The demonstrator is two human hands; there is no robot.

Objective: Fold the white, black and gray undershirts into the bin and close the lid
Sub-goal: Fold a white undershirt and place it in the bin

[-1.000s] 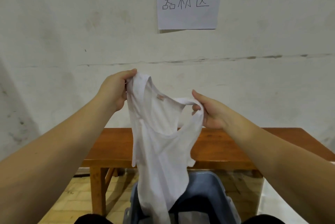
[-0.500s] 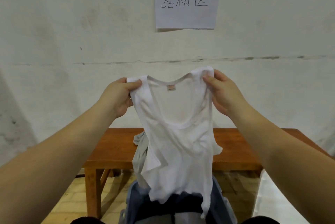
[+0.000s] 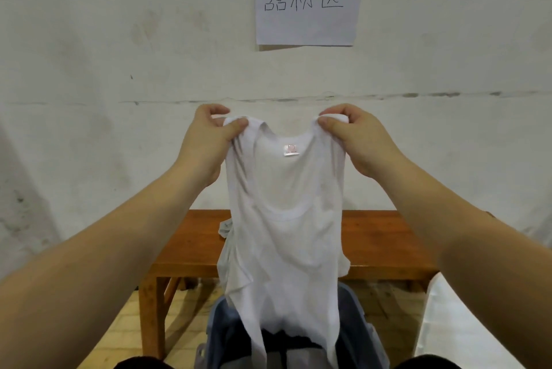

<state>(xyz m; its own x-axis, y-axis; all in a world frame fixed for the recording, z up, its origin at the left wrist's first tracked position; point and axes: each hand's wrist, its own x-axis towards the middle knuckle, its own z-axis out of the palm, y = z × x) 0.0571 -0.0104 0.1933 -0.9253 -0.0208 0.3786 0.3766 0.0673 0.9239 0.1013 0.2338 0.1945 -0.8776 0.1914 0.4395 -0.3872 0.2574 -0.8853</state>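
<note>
Head view: the left hand (image 3: pixel 206 141) and right hand (image 3: pixel 355 138) each pinch 1 shoulder strap of the white undershirt (image 3: pixel 283 234), held in the air above the bin (image 3: pixel 358 327). It hangs lengthwise, neck up, hem down. I'd guess a loosened pinch would let it slump unfolded into the bin.
</note>
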